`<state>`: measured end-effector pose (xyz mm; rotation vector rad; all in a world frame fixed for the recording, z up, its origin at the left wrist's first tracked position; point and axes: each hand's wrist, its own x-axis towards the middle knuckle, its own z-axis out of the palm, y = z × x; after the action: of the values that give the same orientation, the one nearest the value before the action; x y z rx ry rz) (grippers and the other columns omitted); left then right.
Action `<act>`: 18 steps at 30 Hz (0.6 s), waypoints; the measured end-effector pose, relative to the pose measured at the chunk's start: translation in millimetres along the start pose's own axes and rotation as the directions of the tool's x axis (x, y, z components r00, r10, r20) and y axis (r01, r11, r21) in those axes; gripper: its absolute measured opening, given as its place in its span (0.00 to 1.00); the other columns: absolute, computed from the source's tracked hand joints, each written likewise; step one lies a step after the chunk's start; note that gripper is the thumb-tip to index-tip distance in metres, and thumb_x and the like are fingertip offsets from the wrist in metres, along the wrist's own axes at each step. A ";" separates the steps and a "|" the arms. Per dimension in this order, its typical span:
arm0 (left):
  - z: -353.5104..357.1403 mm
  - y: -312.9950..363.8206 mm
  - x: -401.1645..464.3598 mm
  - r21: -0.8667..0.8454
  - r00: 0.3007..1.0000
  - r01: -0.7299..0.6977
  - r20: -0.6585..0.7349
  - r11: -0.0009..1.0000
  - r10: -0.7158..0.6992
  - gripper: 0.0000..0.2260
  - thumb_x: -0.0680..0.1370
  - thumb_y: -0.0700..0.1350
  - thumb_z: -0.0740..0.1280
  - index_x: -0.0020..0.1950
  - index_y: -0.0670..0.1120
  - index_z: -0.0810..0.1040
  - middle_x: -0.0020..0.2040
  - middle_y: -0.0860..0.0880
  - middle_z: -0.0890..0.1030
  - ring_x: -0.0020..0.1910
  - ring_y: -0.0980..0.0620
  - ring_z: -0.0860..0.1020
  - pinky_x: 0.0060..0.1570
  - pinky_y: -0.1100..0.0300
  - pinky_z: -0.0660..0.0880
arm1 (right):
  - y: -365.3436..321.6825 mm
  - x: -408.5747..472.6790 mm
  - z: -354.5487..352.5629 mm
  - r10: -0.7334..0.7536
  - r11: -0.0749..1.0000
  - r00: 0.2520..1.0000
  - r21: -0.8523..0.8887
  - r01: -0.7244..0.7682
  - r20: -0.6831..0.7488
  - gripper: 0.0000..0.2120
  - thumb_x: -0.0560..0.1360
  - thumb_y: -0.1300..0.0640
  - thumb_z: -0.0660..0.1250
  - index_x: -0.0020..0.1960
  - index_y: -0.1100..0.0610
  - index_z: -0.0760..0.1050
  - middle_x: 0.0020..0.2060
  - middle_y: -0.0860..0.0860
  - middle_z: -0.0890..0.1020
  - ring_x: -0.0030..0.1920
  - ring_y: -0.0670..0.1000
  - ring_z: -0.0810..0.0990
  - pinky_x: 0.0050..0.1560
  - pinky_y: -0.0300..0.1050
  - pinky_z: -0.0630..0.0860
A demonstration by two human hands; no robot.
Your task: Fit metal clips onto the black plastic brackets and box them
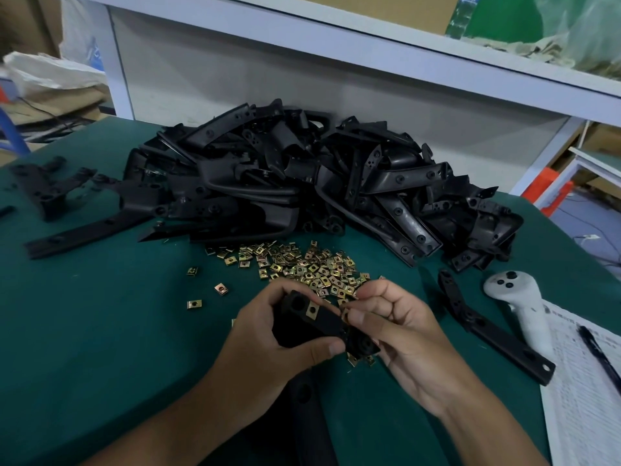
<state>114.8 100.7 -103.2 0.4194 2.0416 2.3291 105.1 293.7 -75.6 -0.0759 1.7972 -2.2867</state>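
Fingers of the left hand are curled round a black plastic bracket, held above the green table; one metal clip already sits on its upper face. Right hand fingertips pinch a second clip against the bracket's edge. Loose clips lie scattered just beyond, before a heap of brackets.

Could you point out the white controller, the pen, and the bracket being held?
White plastic handheld controller [512, 290], head view, on its rounded button end.
Dark pen [601, 356], head view, mid-barrel, lying on the printed sheet.
Black plastic bracket [316, 326], head view, on the flat face between both hands.
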 end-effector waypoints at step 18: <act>-0.6 -2.9 0.1 -0.048 0.998 0.004 0.060 0.999 -0.001 0.16 0.67 0.50 0.81 0.48 0.58 0.78 0.51 0.47 0.85 0.40 0.49 0.84 0.44 0.60 0.80 | 2.2 -0.3 -0.3 -0.130 0.986 0.991 -0.107 0.125 -0.036 0.19 0.59 0.47 0.85 0.42 0.52 0.81 0.36 0.56 0.84 0.37 0.55 0.75 0.37 0.49 0.67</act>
<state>114.1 100.5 -106.1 0.4780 1.9553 2.3287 105.7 293.5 -77.7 -0.1653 1.9881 -2.2937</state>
